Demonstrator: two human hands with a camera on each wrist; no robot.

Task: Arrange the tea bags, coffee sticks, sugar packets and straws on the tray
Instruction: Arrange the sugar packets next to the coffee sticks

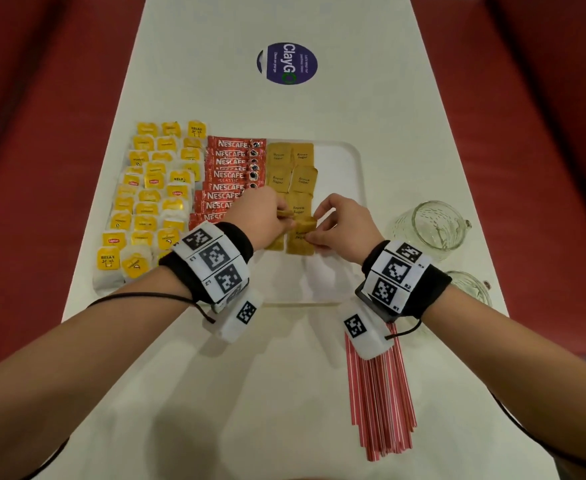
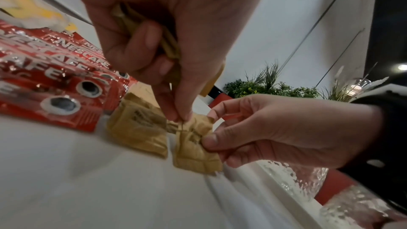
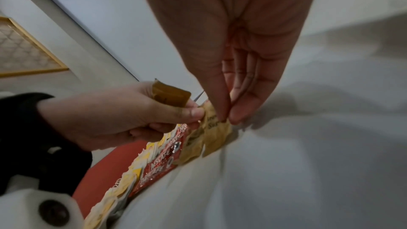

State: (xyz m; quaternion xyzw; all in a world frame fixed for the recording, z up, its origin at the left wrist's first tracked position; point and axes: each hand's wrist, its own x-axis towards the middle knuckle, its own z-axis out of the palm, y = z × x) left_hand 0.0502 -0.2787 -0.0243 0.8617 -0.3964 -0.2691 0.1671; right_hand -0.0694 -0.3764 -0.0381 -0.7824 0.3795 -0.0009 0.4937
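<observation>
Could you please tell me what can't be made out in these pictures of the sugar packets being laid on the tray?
- Count of spare sugar packets in the left hand: curled fingers hide them in every view.
- Near tray rows: head view, wrists cover them.
- Print on the packet being placed: blurred, partly under the right hand.
- Straws: far ends under the right wristband.

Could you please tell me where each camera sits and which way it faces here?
Head: looks down at the tray; both forearms and hands show.
Left wrist: looks along the left hand, which holds spare packets.
Right wrist: looks along the right hand.
Shared: both hands pinch one brown sugar packet in both wrist views.
</observation>
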